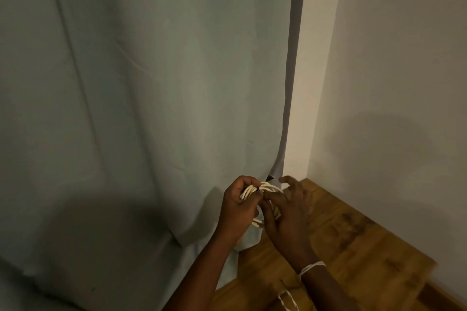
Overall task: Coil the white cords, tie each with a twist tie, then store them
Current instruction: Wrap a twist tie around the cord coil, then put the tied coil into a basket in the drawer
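Note:
A coiled white cord (271,187) is held up in front of the curtain. My left hand (237,207) grips the coil on its left side, fingers curled round the loops. A small black twist tie (258,188) sits on the coil's top edge by my left thumb. My right hand (285,212) is at the coil's right side; its thumb and forefinger meet close to the tie, the other fingers spread. Whether they pinch the tie is hard to make out. A white string is wound round my right wrist (312,267).
A pale green curtain (151,108) hangs across the left and centre. A wooden table top (353,247) fills the lower right, set against a white wall (391,83). A thin white string loop (286,299) lies on the wood near the bottom edge.

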`<state>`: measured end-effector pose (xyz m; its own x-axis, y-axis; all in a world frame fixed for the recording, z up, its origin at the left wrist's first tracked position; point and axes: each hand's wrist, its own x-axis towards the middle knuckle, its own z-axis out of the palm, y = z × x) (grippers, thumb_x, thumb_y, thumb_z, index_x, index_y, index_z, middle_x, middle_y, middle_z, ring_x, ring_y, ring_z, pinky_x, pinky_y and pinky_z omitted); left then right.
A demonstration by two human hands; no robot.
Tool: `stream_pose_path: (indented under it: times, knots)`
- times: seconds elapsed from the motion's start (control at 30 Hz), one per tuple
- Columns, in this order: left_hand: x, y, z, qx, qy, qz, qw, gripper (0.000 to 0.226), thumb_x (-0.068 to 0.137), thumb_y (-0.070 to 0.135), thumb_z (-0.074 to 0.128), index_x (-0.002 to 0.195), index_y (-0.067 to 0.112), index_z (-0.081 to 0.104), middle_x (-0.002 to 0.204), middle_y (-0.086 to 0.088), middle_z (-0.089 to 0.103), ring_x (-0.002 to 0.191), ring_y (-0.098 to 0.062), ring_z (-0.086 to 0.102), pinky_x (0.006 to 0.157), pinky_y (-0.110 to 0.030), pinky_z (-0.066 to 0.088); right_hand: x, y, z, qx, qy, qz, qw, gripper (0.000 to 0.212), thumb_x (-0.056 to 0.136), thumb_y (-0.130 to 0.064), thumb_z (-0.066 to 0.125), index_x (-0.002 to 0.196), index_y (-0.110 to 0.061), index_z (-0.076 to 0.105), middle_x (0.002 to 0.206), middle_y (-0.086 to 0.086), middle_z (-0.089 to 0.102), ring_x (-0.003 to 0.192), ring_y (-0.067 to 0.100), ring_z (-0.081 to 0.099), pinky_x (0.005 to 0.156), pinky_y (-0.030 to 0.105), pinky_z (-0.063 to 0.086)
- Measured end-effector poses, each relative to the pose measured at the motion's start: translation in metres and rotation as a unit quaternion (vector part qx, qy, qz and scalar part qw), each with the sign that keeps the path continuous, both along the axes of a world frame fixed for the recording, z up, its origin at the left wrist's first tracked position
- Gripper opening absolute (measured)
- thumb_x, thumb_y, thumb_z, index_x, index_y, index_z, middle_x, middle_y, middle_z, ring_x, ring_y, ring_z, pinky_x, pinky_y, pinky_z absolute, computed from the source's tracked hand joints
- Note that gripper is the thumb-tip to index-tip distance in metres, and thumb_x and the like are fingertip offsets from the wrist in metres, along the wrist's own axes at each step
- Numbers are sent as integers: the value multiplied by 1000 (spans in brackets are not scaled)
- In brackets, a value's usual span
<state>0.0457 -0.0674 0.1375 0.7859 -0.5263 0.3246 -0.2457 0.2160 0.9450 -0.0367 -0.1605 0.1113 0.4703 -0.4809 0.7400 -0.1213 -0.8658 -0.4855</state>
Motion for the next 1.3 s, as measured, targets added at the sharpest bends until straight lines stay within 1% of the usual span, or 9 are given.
stream_pose_path:
  times: [0.1, 0.2, 0.33, 0.43, 0.53, 0.83, 1.07, 1.2, 1.3]
  knots:
    - [-2, -3, -2, 13, -35, 9, 999, 15, 88, 11, 66, 97, 23, 66, 93, 1, 70, 74, -13, 64, 58, -22, 51, -11, -8, 5, 67, 29, 61, 996, 23, 88, -43, 61, 106, -37, 75, 144, 3, 52, 131, 21, 39, 105, 44, 32]
    - [-7, -5, -4, 15, -49, -5, 999, 19, 89, 13, 66, 97, 30, 65, 92, 5, 70, 74, -12, 63, 62, -20, 51, -24, -13, 17, 138, 19, 132, 981, 12, 87, -32, 74, 97, -38, 76, 131, -6, 62, 120, 16, 56, 99, 36, 49]
    - [-14, -5, -3, 12, -57, -48, 997, 21, 91, 10, 63, 98, 29, 64, 87, 5, 68, 68, -6, 62, 58, -16, 48, -39, -17, 35, 273, -51, 225, 934, 16, 78, -2, 80, 88, -9, 69, 97, 1, 76, 93, 18, 73, 85, 39, 61]
    - [-14, -1, -5, 19, -86, -107, 990, 14, 93, 12, 61, 104, 20, 63, 85, 6, 66, 66, -3, 62, 59, -14, 47, -51, -21, 43, 319, 16, 243, 916, 44, 77, -14, 83, 111, -7, 57, 99, 6, 77, 90, 24, 75, 82, 41, 61]
    - [-15, 0, -11, 37, -111, -137, 984, 15, 91, 17, 63, 105, 21, 63, 91, 8, 68, 79, -6, 66, 66, -17, 52, -64, -22, 45, 266, 95, 241, 928, 37, 80, -30, 74, 114, -18, 67, 91, 5, 78, 79, 25, 75, 76, 40, 63]
    - [-71, -30, -45, 39, -208, -140, 967, 23, 97, 25, 57, 114, 39, 51, 106, 22, 62, 100, 6, 61, 79, -8, 49, -119, -22, 18, 254, 89, 102, 958, 13, 90, -28, 69, 100, -28, 76, 73, -2, 75, 62, 15, 69, 60, 28, 59]
    - [-140, -101, -50, 115, -456, -129, 873, 23, 97, 31, 51, 112, 16, 60, 88, -1, 66, 71, -16, 61, 55, -26, 45, -207, -66, -6, 276, 61, -38, 959, 10, 93, -14, 67, 98, -16, 75, 75, 5, 74, 68, 21, 71, 68, 46, 60]
    - [-201, -149, -55, 108, -375, -190, 901, 20, 98, 27, 51, 109, 13, 60, 92, -3, 66, 77, -17, 62, 60, -30, 51, -273, -92, -18, 339, -13, -73, 938, 29, 87, -5, 71, 114, -15, 70, 100, 5, 76, 93, 20, 73, 84, 38, 60]
    - [-259, -183, -71, 113, -277, -208, 931, 19, 97, 22, 53, 111, 11, 61, 100, -3, 68, 84, -14, 62, 64, -19, 50, -338, -111, -36, 404, -72, -113, 905, 28, 92, -18, 70, 119, -16, 65, 106, 5, 75, 95, 19, 73, 82, 36, 60]
